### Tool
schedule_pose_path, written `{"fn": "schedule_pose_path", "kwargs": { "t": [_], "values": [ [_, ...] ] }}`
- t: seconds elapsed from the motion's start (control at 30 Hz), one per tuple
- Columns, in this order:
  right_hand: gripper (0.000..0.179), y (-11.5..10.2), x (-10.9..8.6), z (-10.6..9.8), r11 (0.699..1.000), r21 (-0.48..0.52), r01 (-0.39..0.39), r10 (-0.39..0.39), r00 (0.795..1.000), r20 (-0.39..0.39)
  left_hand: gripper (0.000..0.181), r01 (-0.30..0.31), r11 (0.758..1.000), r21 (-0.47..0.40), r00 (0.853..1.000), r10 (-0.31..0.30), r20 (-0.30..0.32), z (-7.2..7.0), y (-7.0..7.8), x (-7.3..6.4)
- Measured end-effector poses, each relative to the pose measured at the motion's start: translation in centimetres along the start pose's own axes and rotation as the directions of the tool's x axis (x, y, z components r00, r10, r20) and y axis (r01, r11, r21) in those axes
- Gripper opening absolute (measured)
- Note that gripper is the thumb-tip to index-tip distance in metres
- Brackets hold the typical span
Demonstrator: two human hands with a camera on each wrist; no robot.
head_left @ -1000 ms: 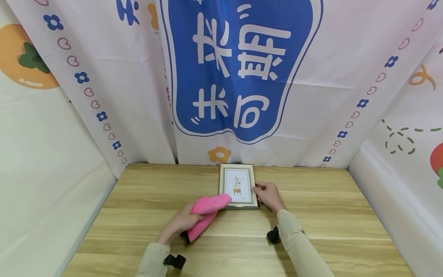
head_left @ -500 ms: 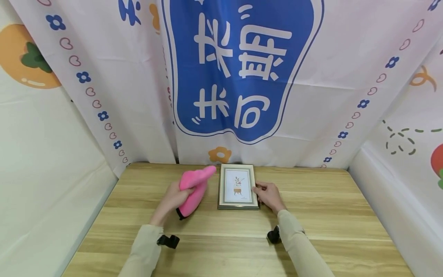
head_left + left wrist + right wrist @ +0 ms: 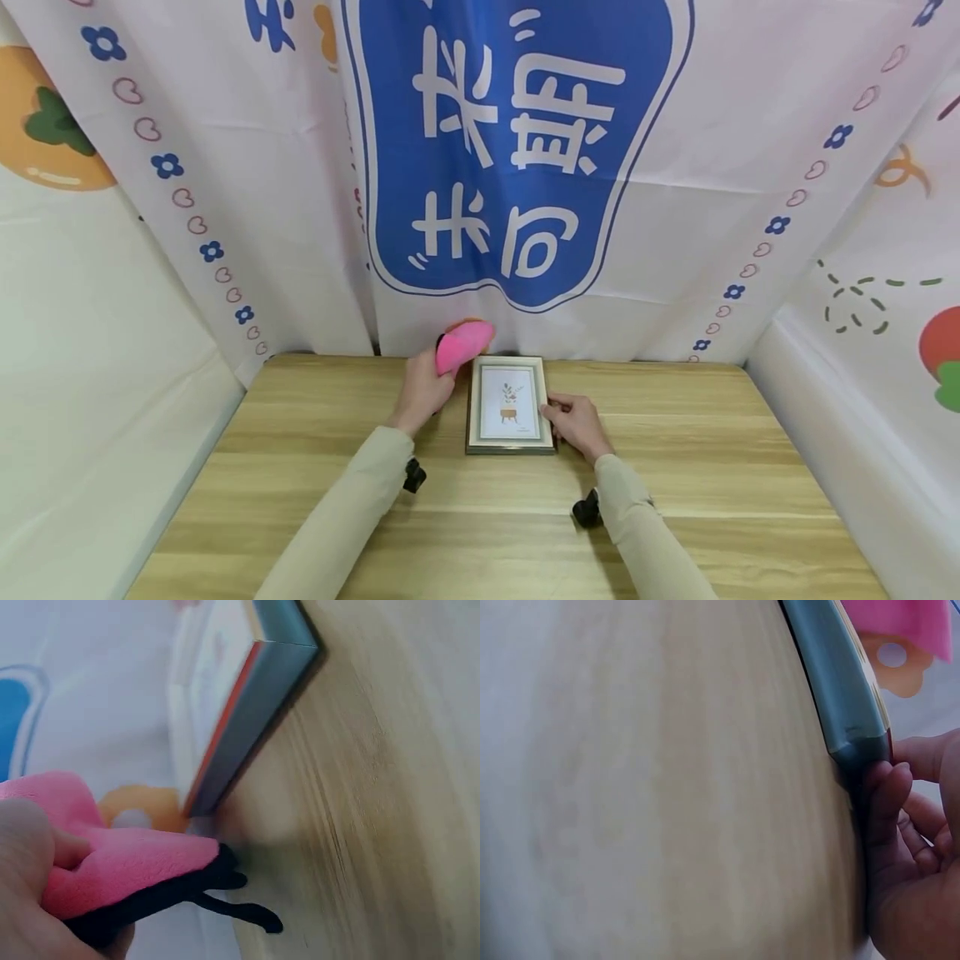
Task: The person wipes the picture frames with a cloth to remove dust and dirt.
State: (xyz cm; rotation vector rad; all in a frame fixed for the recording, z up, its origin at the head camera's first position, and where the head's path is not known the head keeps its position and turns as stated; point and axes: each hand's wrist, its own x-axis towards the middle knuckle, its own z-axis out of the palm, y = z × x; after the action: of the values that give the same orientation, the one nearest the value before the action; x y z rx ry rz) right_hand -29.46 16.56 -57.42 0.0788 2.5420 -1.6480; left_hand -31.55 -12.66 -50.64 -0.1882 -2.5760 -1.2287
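Note:
A picture frame [image 3: 476, 408] with a pale border and a potted-plant print lies face up on the wooden table [image 3: 315, 508], near its back edge. My left hand [image 3: 422, 387] grips a pink plush cloth [image 3: 465, 343] just beyond the frame's far left corner, raised above the table. In the left wrist view the pink cloth [image 3: 142, 862] shows black edging and a dangling black strap [image 3: 240, 909]. My right hand [image 3: 577, 425] pinches the frame's right side, thumb on the front. In the right wrist view its fingertips [image 3: 889, 791] are at the frame's teal-grey side [image 3: 840, 675].
A white printed curtain [image 3: 300, 192] with a blue panel hangs right behind the table's back edge. White cloth walls stand at the left [image 3: 97, 333] and right [image 3: 847, 417]. Dark wrist cameras [image 3: 414, 476] sit on both sleeves.
My left hand has carried the pink cloth from over the frame's near left corner, out to the left, then forward to the far left corner. The right hand keeps its hold; the frame stays put.

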Motion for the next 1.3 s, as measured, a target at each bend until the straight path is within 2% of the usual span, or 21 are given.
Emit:
{"fn": "schedule_pose_path", "kwargs": {
  "t": [0.1,0.13,0.2,0.27,0.33,0.4,0.5,0.67,0.93,1.2,1.3],
  "values": [
    [0.046,-0.1,0.0,0.1,1.0,-0.007,0.001,-0.001,1.0,0.002,0.04,-0.048,0.998,0.048,0.998,0.046,0.048,1.4,0.0,1.0],
    [0.046,-0.1,-0.1,0.1,1.0,-0.005,0.0,0.0,1.0,0.002,0.048,-0.066,0.995,0.075,0.995,0.061,0.076,1.8,0.0,1.3],
    [0.046,-0.1,-0.1,0.1,1.0,-0.002,-0.001,0.001,1.0,0.003,0.055,-0.102,0.984,0.149,0.984,0.078,0.162,2.5,-0.1,1.7],
    [0.046,-0.1,-0.1,0.1,1.0,0.0,0.0,0.0,1.0,-0.001,0.051,-0.167,0.956,0.241,0.962,0.104,0.254,3.1,-0.3,2.0],
    [0.046,-0.2,0.0,0.0,1.0,-0.005,0.0,0.0,1.0,-0.01,0.048,-0.238,0.919,0.313,0.932,0.126,0.339,3.5,-0.4,2.1],
    [0.046,-0.2,0.1,0.0,1.0,-0.011,0.001,-0.001,1.0,-0.019,0.042,-0.288,0.889,0.356,0.909,0.138,0.393,3.6,-0.5,1.9],
    [0.045,-0.3,0.2,-0.1,1.0,-0.02,0.004,-0.005,0.999,-0.034,0.033,-0.315,0.873,0.372,0.9,0.15,0.41,3.7,-0.5,1.8],
    [0.046,-0.3,0.1,-0.1,0.999,-0.032,0.0,-0.001,1.0,-0.027,0.024,-0.335,0.855,0.396,0.899,0.163,0.407,3.7,-0.1,1.3],
    [0.046,-0.3,0.0,0.3,1.0,-0.021,-0.007,0.006,0.999,-0.037,0.024,-0.354,0.84,0.412,0.896,0.178,0.408,3.5,-0.1,0.3],
    [0.046,-0.1,0.1,0.3,1.0,0.006,-0.014,0.014,0.999,-0.035,0.022,-0.331,0.86,0.387,0.898,0.161,0.41,3.1,-0.2,-0.9],
    [0.046,0.0,0.1,0.3,1.0,0.016,-0.015,0.015,0.999,-0.032,0.021,-0.341,0.855,0.391,0.896,0.17,0.409,3.0,-0.1,-1.4]
  ]
}}
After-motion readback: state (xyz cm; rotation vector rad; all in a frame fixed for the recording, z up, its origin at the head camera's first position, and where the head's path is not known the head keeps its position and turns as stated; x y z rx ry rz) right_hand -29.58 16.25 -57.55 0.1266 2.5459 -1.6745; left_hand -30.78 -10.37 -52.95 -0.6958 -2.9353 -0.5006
